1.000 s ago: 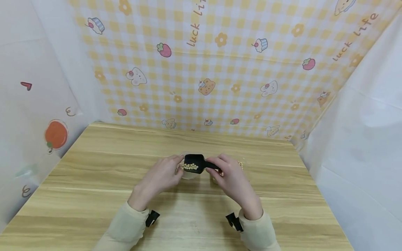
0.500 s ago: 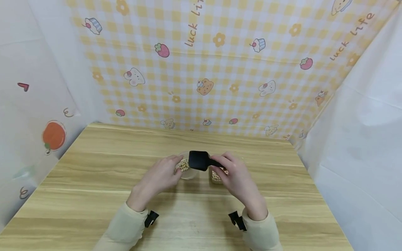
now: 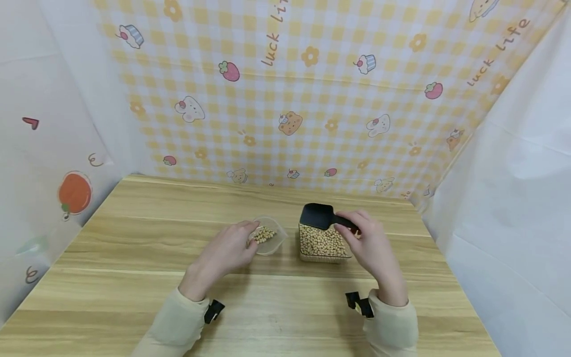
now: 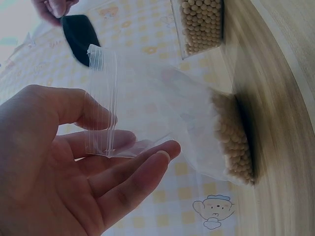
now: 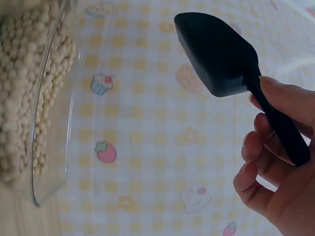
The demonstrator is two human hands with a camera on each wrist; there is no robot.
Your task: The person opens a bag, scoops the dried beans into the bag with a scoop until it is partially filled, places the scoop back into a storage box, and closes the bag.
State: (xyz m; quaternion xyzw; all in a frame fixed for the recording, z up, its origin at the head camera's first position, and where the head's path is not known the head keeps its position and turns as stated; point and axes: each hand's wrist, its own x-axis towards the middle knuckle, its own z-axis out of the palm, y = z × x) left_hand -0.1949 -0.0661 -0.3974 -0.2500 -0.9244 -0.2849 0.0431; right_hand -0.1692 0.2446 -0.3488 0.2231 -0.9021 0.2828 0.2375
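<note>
My left hand (image 3: 243, 241) pinches the zip rim of a small clear plastic bag (image 3: 269, 236) that stands on the table with soybeans (image 4: 235, 140) in its bottom. In the left wrist view my thumb (image 4: 74, 105) presses the bag's strip (image 4: 101, 103) against my fingers. My right hand (image 3: 357, 230) grips the handle of a black scoop (image 3: 317, 216), which hovers empty over the far edge of a clear box (image 3: 323, 243) full of soybeans. In the right wrist view the scoop (image 5: 216, 54) is held beside the box (image 5: 34, 98).
The wooden table (image 3: 134, 277) is walled by a yellow checked cartoon backdrop (image 3: 290, 99) behind and white sheets (image 3: 513, 198) at both sides. Bag and box stand side by side mid-table, a small gap between them.
The scoop, loaded with beans over the bag a second ago, tipped them into the bag. My right hand has since carried it right, over the box. The left hand stayed put.
</note>
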